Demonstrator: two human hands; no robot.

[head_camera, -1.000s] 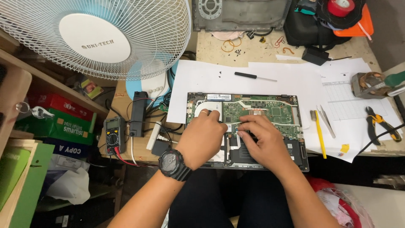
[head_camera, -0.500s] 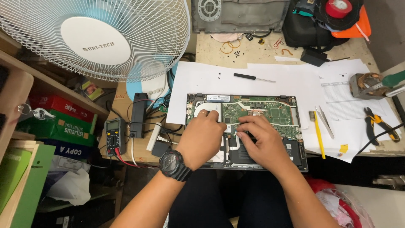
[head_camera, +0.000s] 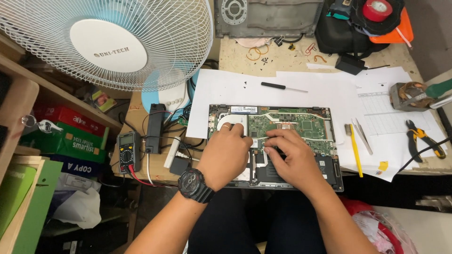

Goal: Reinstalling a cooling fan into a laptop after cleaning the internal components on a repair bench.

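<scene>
An opened laptop [head_camera: 301, 123] lies bottom-up on white paper, its green circuit board and black battery exposed. My left hand [head_camera: 226, 153], with a ring and a black wristwatch [head_camera: 194, 185], rests on the laptop's left half, fingers curled down onto the board. My right hand [head_camera: 288, 157] lies over the battery area, its fingertips bent onto the board's middle. A thin pale strip [head_camera: 260, 137] runs between the two sets of fingertips. The fingertips hide whether either hand pinches it.
A white table fan [head_camera: 110, 44] stands at the left. Near it sit a multimeter [head_camera: 128, 149] and a black speaker bar [head_camera: 154, 127]. A small screwdriver [head_camera: 284, 86] lies behind the laptop. Tweezers [head_camera: 363, 135], a yellow brush [head_camera: 355, 148] and pliers [head_camera: 426, 137] lie to the right.
</scene>
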